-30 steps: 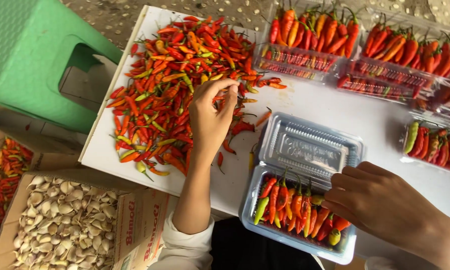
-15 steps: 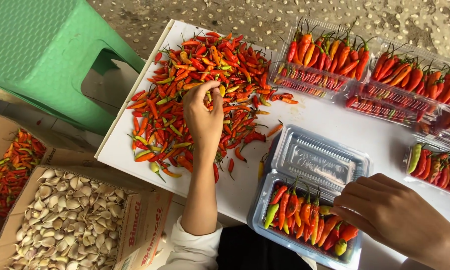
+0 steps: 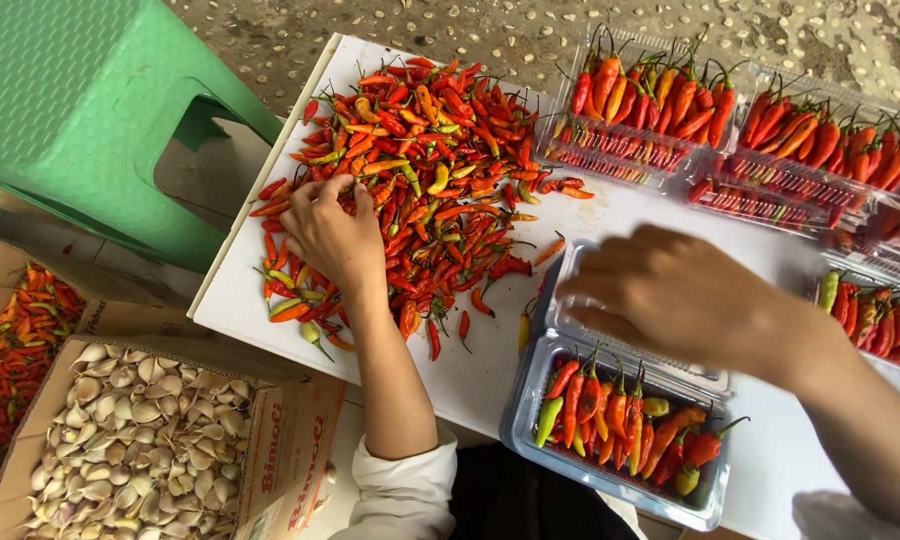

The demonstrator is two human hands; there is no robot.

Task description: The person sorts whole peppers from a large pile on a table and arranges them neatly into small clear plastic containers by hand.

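A big heap of loose red, orange and green chili peppers [image 3: 440, 170] lies on a white table [image 3: 610, 215]. My left hand [image 3: 332, 232] rests palm down on the heap's left side, fingers curled into the chilies. My right hand [image 3: 670, 295] hovers over the open lid [image 3: 570, 270] of a clear plastic clamshell box [image 3: 620, 430], fingers spread, holding nothing I can see. The box's lower half is filled with chilies laid side by side.
Several filled clear boxes of chilies [image 3: 670, 110] stand along the table's far and right edges. A green plastic stool [image 3: 80, 110] is at the left. Below it are a cardboard box of garlic cloves [image 3: 140, 440] and another with chilies [image 3: 15, 350].
My left hand moved down and left across the heap. My right hand came up from beside the box's lower half and now sits over its open lid.
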